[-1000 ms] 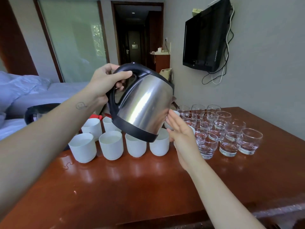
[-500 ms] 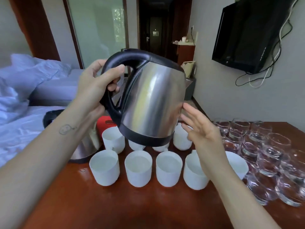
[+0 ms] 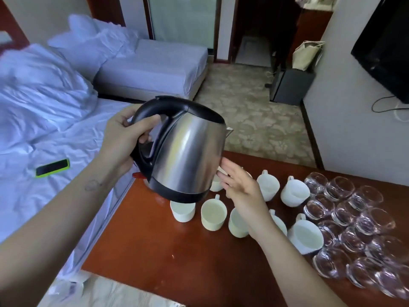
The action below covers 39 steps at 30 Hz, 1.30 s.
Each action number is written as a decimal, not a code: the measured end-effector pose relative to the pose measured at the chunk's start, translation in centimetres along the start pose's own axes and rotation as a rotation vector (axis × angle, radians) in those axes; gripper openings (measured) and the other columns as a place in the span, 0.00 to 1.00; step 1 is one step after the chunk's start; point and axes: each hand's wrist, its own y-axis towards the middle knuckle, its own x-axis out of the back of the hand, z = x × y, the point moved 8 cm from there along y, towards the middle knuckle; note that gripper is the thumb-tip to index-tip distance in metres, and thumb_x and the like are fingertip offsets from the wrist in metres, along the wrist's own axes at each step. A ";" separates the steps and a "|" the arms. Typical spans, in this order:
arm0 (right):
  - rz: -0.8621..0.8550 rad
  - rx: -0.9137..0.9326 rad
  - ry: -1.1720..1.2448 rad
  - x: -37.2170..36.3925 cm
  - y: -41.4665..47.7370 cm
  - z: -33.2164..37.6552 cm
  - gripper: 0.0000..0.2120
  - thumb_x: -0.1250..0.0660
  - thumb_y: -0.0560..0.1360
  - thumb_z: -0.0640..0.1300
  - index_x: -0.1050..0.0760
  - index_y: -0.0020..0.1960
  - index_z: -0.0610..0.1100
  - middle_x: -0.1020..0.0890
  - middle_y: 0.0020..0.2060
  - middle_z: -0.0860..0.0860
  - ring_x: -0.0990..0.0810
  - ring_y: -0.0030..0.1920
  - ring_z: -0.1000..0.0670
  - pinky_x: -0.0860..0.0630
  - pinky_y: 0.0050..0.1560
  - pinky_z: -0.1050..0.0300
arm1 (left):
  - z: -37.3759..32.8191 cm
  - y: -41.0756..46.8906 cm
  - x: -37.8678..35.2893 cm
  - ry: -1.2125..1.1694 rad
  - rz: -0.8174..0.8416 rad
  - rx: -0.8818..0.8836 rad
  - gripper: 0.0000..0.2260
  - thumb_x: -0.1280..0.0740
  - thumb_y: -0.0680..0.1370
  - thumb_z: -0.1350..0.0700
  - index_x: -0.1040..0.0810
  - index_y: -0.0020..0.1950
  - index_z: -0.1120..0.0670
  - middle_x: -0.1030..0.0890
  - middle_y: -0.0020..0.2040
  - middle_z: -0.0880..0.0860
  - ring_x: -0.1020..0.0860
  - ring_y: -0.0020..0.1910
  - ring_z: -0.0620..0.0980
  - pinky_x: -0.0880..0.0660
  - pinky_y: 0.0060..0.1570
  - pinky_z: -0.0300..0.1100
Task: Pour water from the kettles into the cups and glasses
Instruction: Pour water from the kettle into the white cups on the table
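Note:
A steel kettle [image 3: 188, 156] with a black lid, handle and base hangs above the left end of the wooden table [image 3: 177, 258]. My left hand [image 3: 126, 138] grips its black handle. My right hand [image 3: 241, 187] is flat and open beside the kettle's lower right side, fingertips at the steel wall. Several white cups [image 3: 213, 214] stand in two rows under and right of the kettle, most showing water inside. Several clear glasses [image 3: 354, 222] are packed together at the right, some holding a little water. A second kettle is hidden behind the first, only a red tab showing.
A bed with white sheets [image 3: 44, 120] runs along the table's left edge, with a green-cased phone [image 3: 52, 167] on it. A black TV [image 3: 387, 45] hangs on the right wall. Carpet floor lies beyond the table's far edge.
The view has swung left and down, so the cups and glasses now sit lower right. The kettle stays in my left hand, held slightly more upright; my right hand stays beside it.

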 end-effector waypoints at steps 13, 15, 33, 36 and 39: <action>0.057 -0.270 0.062 -10.0 4.4 -6.3 0.30 0.47 0.76 0.25 0.30 0.68 0.53 0.23 0.62 0.62 0.24 0.62 0.64 0.32 0.69 0.63 | 5.3 4.4 7.9 0.160 0.020 0.113 0.08 0.30 0.74 0.69 0.22 0.48 0.57 0.25 0.27 0.45 0.31 0.24 0.42 0.30 0.28 0.32; 0.008 -0.314 0.100 -11.3 5.4 -7.1 0.30 0.47 0.75 0.25 0.29 0.68 0.50 0.21 0.62 0.59 0.23 0.61 0.63 0.29 0.64 0.66 | 6.1 6.1 8.0 0.199 0.104 0.128 0.07 0.28 0.73 0.67 0.22 0.49 0.60 0.24 0.28 0.46 0.30 0.26 0.42 0.30 0.28 0.33; -0.287 -0.586 0.197 -11.0 4.9 -10.7 0.18 0.39 0.74 0.26 0.21 0.54 0.43 0.14 0.49 0.50 0.16 0.52 0.53 0.24 0.56 0.58 | 9.2 8.7 4.8 0.186 0.426 0.305 0.07 0.30 0.74 0.66 0.26 0.48 0.61 0.28 0.25 0.46 0.31 0.23 0.41 0.31 0.25 0.32; -0.251 -0.585 0.221 -10.9 4.8 -10.5 0.19 0.40 0.74 0.25 0.21 0.55 0.44 0.14 0.50 0.50 0.16 0.53 0.53 0.24 0.59 0.57 | 8.9 8.2 4.3 0.186 0.413 0.311 0.06 0.30 0.75 0.65 0.26 0.48 0.61 0.28 0.24 0.47 0.32 0.22 0.41 0.31 0.25 0.32; -0.200 -0.595 0.221 -10.6 4.7 -10.6 0.20 0.41 0.74 0.25 0.20 0.55 0.45 0.14 0.49 0.51 0.16 0.53 0.54 0.24 0.62 0.55 | 8.8 7.5 4.3 0.201 0.375 0.307 0.06 0.30 0.75 0.65 0.26 0.46 0.58 0.28 0.24 0.46 0.33 0.22 0.42 0.30 0.26 0.33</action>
